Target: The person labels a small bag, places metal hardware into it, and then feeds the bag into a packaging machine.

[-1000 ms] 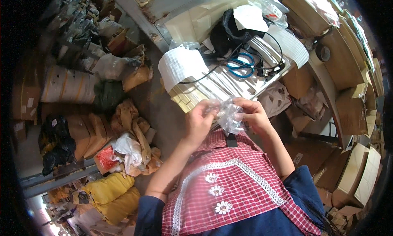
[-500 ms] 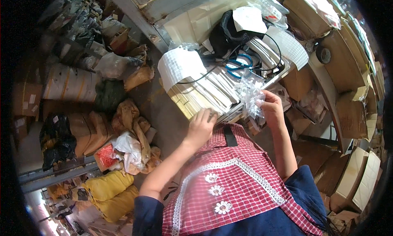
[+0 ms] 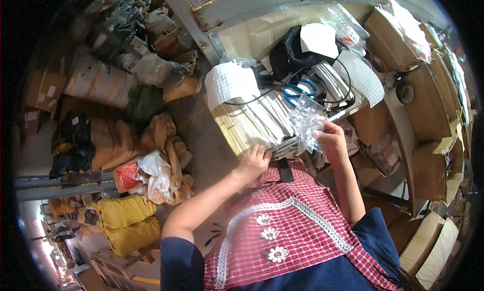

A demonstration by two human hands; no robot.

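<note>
Between the thumb and fingers of my right hand (image 3: 331, 138) is a crumpled bunch of small clear plastic bags (image 3: 306, 123), raised over the right near side of a tray (image 3: 288, 147). Rows of upright white paper slips (image 3: 262, 118) fill that tray. At its near edge my left hand (image 3: 253, 162) is closed, fingers curled; what lies under them is hidden. Blue-handled scissors (image 3: 299, 93) lie behind the bags, with a black cable (image 3: 348, 79) looping round them. A printed white sheet (image 3: 231, 83) covers the slips' far left end.
A black bag (image 3: 285, 51) with a white paper on it stands at the tray's back. To the right are open cardboard boxes (image 3: 426, 107) and a tape roll (image 3: 405, 93) on a shelf. Yellow sacks (image 3: 126, 223) and wrapped bundles (image 3: 101, 81) crowd the left side.
The whole view has shifted a little, so the tray sits slightly lower and farther right. My right hand still holds the plastic bags, and my left hand stays at the tray's near edge.
</note>
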